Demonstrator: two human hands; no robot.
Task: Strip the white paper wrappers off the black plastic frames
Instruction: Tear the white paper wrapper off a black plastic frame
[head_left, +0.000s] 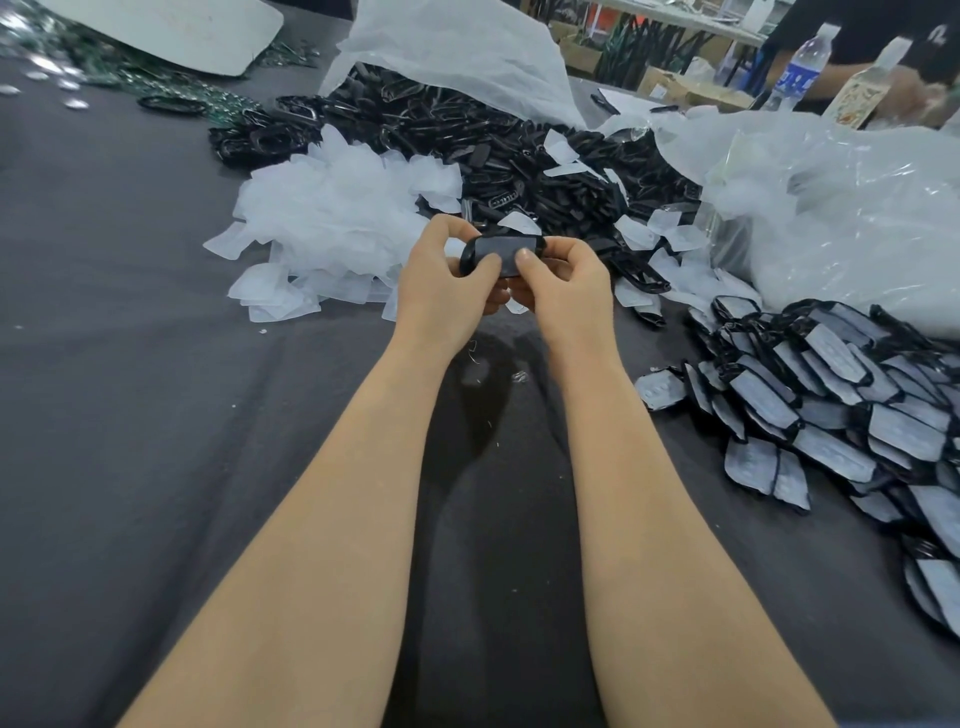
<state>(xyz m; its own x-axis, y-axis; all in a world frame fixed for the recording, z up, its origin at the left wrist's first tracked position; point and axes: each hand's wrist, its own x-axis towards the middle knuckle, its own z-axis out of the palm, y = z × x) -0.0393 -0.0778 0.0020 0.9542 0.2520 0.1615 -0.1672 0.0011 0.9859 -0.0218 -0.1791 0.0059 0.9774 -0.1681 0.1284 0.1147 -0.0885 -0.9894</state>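
Note:
Both hands hold one black plastic frame (500, 253) above the dark table, its white paper wrapper still across its face. My left hand (447, 280) grips the frame's left end, thumb on top. My right hand (563, 283) pinches the right side, thumb pressed on the wrapper. A heap of wrapped frames (841, 410) lies at the right. Bare black frames (519, 156) are piled behind my hands. Loose white wrappers (332, 228) are heaped to the left of them.
Clear plastic bags (831, 208) sit at the back right, a white sack (457, 47) behind the black pile. Another person's hands (914, 93) and a water bottle (797, 70) are at the far right. Green parts (171, 88) lie far left. Dark cloth (130, 312) covers the table.

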